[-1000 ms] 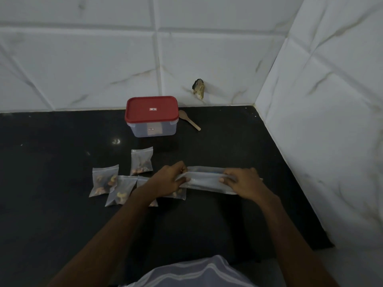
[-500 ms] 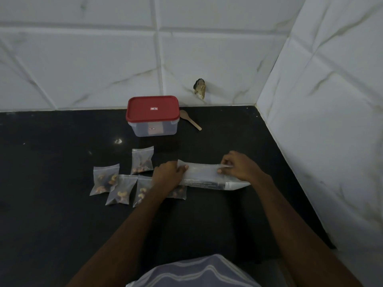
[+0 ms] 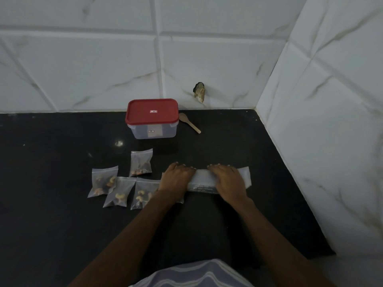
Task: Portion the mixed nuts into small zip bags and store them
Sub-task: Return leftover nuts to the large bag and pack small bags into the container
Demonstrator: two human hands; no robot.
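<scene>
Plastic nut bags [image 3: 141, 162], perhaps five, two hands [image 3: 176, 180] [image 3: 227, 181]

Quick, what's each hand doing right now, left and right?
Left hand: open, fingers flat, pressing on the folded plastic bag.
Right hand: open, fingers flat, pressing on the same bag.

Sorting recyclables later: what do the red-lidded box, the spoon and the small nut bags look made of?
Red-lidded box: likely plastic, translucent walls, matte lid. Spoon: probably wood, pale tan, dull. Small nut bags: thin clear plastic film, nuts showing through.
</scene>
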